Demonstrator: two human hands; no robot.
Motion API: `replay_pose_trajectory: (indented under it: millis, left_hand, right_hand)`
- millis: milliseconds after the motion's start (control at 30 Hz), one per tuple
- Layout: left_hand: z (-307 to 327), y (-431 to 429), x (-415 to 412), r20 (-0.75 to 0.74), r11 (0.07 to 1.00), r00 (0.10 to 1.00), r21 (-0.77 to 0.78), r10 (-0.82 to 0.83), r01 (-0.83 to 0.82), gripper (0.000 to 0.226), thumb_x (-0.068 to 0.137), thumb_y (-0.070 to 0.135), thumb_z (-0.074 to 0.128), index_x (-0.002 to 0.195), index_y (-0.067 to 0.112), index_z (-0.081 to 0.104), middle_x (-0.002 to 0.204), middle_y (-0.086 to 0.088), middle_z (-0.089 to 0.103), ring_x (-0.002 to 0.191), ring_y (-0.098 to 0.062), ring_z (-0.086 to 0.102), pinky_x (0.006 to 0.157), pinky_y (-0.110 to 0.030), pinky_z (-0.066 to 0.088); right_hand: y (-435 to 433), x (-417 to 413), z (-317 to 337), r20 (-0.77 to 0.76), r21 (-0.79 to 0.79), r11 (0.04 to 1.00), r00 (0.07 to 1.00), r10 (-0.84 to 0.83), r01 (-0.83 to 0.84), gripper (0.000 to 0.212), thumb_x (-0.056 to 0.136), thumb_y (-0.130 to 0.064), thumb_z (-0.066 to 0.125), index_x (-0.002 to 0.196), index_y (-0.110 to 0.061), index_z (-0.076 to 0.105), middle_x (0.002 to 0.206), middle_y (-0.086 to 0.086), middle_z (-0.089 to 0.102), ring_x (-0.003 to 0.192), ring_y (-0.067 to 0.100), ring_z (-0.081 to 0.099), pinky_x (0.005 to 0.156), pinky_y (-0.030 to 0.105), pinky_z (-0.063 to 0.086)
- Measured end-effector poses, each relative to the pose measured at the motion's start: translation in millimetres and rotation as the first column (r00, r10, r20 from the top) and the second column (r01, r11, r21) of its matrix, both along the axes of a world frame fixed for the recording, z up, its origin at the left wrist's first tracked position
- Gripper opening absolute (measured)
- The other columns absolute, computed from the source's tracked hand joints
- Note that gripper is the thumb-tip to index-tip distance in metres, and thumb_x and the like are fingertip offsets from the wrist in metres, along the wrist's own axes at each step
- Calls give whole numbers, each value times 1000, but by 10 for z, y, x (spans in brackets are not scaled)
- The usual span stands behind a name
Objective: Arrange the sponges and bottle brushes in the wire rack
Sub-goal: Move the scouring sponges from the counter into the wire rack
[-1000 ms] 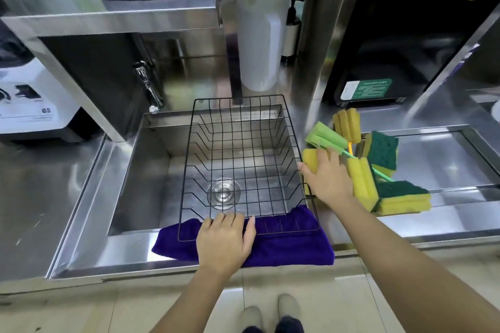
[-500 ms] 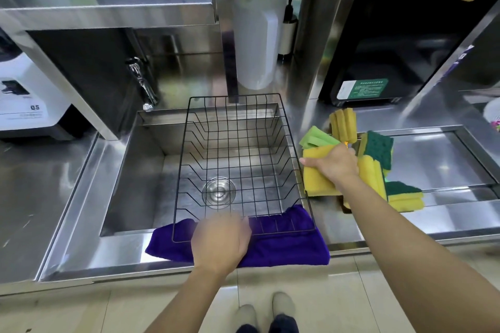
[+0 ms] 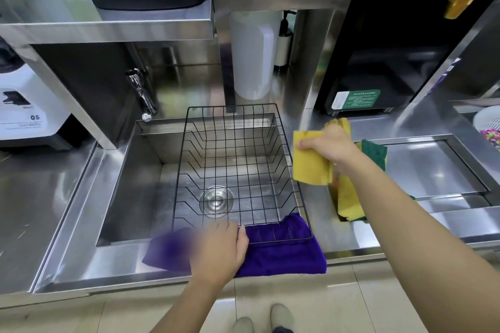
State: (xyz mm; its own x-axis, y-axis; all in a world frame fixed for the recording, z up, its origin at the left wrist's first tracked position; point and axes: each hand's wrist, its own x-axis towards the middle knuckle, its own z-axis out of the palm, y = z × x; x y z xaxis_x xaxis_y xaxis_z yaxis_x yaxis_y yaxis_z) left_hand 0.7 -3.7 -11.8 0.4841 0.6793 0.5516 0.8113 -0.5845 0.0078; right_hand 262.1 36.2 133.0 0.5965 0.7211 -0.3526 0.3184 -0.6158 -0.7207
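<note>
A black wire rack [image 3: 238, 127] sits over the steel sink, with nothing in it. My right hand [image 3: 331, 144] is shut on a yellow sponge [image 3: 309, 162], held in the air just right of the rack's right rim. Behind and under that arm lies a pile of yellow and green sponges [image 3: 374, 153], partly hidden; an orange strip shows among them. My left hand [image 3: 220, 247] rests on the rack's front rim and the purple cloth [image 3: 284, 254], fingers curled; it is blurred.
A steel sink [image 3: 130, 184] with a round drain lies under the rack. A tap [image 3: 142, 96] stands at the back left. A white bottle [image 3: 253, 62] and pump dispenser stand behind. A black machine [image 3: 392, 48] is at the right, a white basket [image 3: 488, 123] at the far right.
My right hand has lifted the yellow sponge off the pile, up and toward the rack. My left hand has shifted slightly along the rack's front rim.
</note>
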Motion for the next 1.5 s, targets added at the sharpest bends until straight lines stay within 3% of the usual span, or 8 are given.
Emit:
replay_pose_trajectory:
  millis: [200,367,467,800,867,1033,1200,1500]
  left_hand:
    - [3,-8,14,46,1000,999,24,-9,8,55,101,31,25,59,15,57,55,1,51,51,-22,49,50,-31,37]
    - [-16,-2,16,41,1000,999,15,1,-2,53,101,31,27,61,15,59,57,1,54,53,-21,50,51,-30,36]
    - [-30,-1,1,25,1000,1000,2,-3,3,42,95,29,37,62,15,58,58,1,54,54,-20,50,51,-30,36]
    - [-13,0,3,34,1000,999,3,-8,8,33,88,30,45,60,17,55,55,1,50,52,-20,47,50,-29,34]
    - [-14,3,3,41,1000,999,1,-9,9,33,88,30,45,60,17,55,56,1,50,52,-20,48,50,-29,34]
    - [-14,-2,12,41,1000,999,-16,-8,8,32,88,30,46,59,18,53,56,2,49,53,-20,47,50,-30,34]
    - [-4,-4,6,37,999,999,-30,-12,13,32,88,30,46,59,18,53,57,2,49,53,-19,47,50,-30,34]
    - [16,-14,3,18,999,1000,-41,-8,9,33,88,31,46,60,17,54,56,2,48,53,-19,45,49,-30,33]
  right_hand:
    - [97,-475,-3,-51,34,977,976,214,-212,63,77,-28,71,121,-4,33,110,7,45,102,26,50,81,37,45]
    - [113,-975,-386,341,64,925,879,333,-375,53,80,-33,68,113,-3,39,113,10,44,103,29,50,84,41,43]
    - [45,-1138,-710,567,-151,850,659,493,-505,60,78,-39,69,121,-9,40,123,10,45,115,29,46,90,45,42]
    - [266,-1127,-596,-148,-575,169,305,941,-800,93,77,5,51,145,-46,13,161,3,0,148,33,1,116,51,17]
    - [278,-1050,-570,-194,-608,87,254,947,-789,100,78,7,54,144,-51,6,158,8,11,142,34,22,107,45,34]
    - [310,-959,-697,7,-414,404,441,897,-816,86,78,1,65,147,-25,20,110,7,59,94,24,56,81,38,49]
    - [372,-1015,-737,10,-303,453,472,881,-839,39,76,0,70,113,-7,60,95,5,58,86,17,52,76,28,44]
    - [431,-1209,-857,-68,-185,473,491,869,-862,31,86,2,59,115,-4,66,116,13,66,102,21,57,96,37,46]
